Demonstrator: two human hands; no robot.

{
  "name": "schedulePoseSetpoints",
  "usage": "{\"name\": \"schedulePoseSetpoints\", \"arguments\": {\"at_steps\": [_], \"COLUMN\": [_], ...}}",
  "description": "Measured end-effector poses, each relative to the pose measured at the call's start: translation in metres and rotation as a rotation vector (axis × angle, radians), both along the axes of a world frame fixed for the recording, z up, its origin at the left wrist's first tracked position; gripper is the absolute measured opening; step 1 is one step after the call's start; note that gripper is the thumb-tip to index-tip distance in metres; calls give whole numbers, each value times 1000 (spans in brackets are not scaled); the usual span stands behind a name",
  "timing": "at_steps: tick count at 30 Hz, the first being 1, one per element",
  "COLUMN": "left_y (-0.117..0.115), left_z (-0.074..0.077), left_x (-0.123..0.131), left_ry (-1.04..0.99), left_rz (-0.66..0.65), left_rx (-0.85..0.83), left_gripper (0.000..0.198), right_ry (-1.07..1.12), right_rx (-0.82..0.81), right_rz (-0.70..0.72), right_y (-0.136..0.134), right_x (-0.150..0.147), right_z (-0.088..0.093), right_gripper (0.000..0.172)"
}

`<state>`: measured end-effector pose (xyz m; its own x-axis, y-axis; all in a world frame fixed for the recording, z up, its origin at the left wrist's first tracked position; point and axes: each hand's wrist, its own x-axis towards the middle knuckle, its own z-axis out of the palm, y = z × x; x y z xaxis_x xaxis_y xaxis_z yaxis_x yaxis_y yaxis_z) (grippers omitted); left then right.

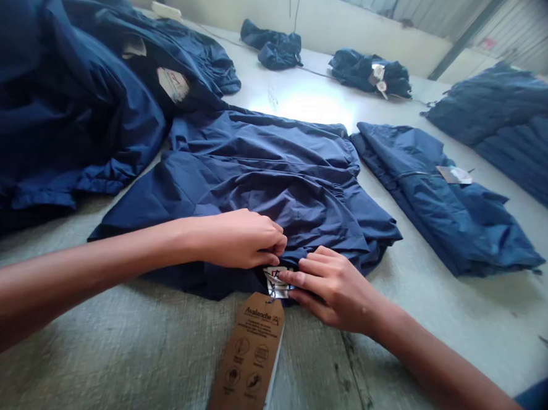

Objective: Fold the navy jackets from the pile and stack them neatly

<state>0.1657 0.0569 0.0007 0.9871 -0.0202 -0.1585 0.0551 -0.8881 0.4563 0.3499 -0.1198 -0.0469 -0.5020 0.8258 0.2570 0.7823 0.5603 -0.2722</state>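
Note:
A navy blue jacket lies spread flat on the grey table in front of me. My left hand is closed, pinching the jacket's near edge by the collar. My right hand is closed too, its fingers pressed on a small white label at that same edge. A brown cardboard hang tag hangs from the collar and lies on the table toward me.
A heap of navy jackets fills the left side. A folded jacket with a tag lies to the right, a stack of folded ones beyond it. Two crumpled jackets sit at the far edge by the wall.

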Motion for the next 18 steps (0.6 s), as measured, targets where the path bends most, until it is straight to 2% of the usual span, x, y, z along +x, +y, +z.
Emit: {"name": "schedulePoseSetpoints", "arguments": {"at_steps": [9, 18], "left_y": [3, -3], "left_z": [5, 14], "left_x": [-4, -7], "left_ry": [-17, -91], "left_rz": [10, -6], "left_rx": [-67, 19], "left_gripper": [19, 19], "right_ry": [-67, -289], "right_rx": [15, 90], "right_rz": [-9, -225], "right_y": [1, -5], "right_x": [-4, -19], "right_z": [1, 2], "right_gripper": [38, 51]}}
